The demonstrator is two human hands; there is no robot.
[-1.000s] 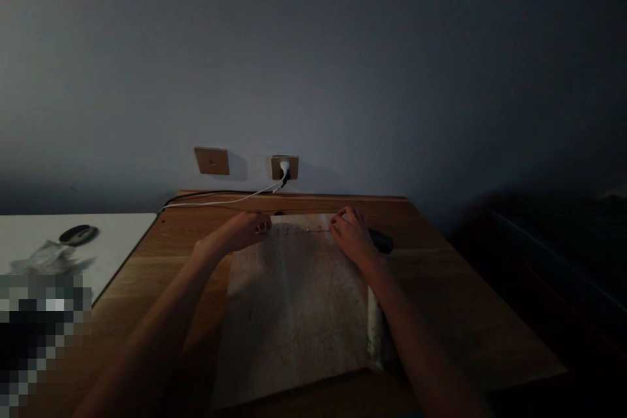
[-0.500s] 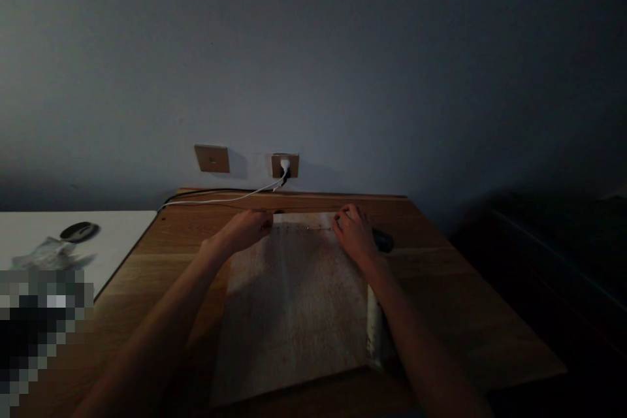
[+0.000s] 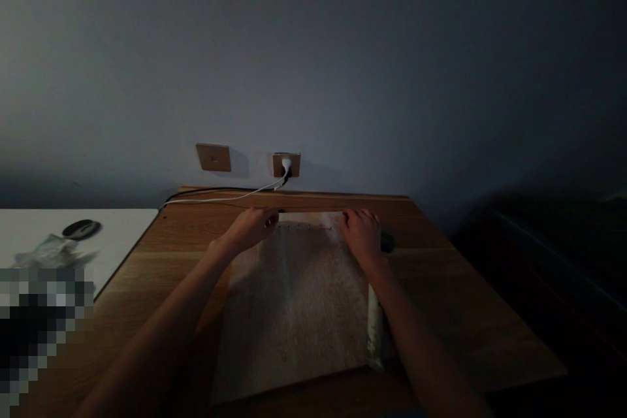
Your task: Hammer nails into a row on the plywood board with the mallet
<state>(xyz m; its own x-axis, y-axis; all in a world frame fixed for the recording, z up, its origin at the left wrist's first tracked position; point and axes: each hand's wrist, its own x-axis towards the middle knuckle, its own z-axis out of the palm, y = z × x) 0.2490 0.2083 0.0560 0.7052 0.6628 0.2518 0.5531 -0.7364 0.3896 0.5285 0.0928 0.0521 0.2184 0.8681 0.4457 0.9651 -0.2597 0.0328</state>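
A pale wooden board (image 3: 298,300) lies on the brown wooden table, with a row of small nail-like points (image 3: 307,227) near its far edge. At the board's far left corner my left hand (image 3: 255,225) is closed, its fingers curled around the edge. My right hand (image 3: 361,232) is bent over the far right corner, fingertips curled over the far edge and partly hidden. Under my right wrist and forearm lies a hammer-like tool (image 3: 375,326), with a pale shaft and a dark rounded far end.
A white surface (image 3: 127,225) adjoins the table on the left, bearing a dark oval object (image 3: 81,230) and a crumpled clear plastic bag (image 3: 51,251). White and black cables (image 3: 230,198) run along the back to a wall socket (image 3: 287,164). Beyond the table's right edge it is dark.
My right hand has shifted slightly right, from beside the row of points to the board's far right corner. My left hand has moved a little to the right, still curled.
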